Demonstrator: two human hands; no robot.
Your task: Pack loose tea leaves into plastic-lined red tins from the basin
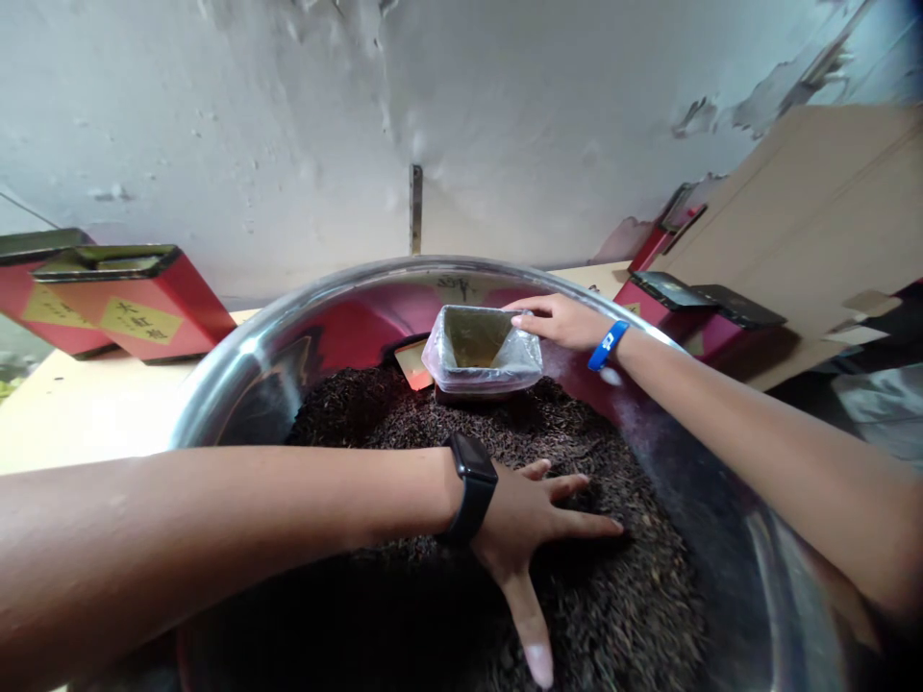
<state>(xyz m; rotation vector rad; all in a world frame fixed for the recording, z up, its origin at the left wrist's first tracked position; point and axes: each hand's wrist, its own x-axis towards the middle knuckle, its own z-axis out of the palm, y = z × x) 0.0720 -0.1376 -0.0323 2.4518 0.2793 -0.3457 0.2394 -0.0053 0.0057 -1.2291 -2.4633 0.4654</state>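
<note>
A wide steel basin (252, 361) holds a heap of dark dried leaves, apparently loose tea (635, 586). My left hand (530, 524), wearing a black watch, lies on the leaves with its fingers spread. At the far side of the heap stands a rectangular tin (479, 344), its mouth lined with a clear plastic bag (451, 384). My right hand (559, 322), a blue band on its wrist, grips the tin's right rim between thumb and fingers. A small red and cream piece (414, 365) pokes out of the leaves beside the tin, partly hidden.
Red tins with yellow labels (162, 303) stand on the pale table (108, 408) at left. More dark-topped red tins (667, 306) are at right, near a large cardboard sheet or box (814, 211). Behind the basin rises a peeling wall (288, 125).
</note>
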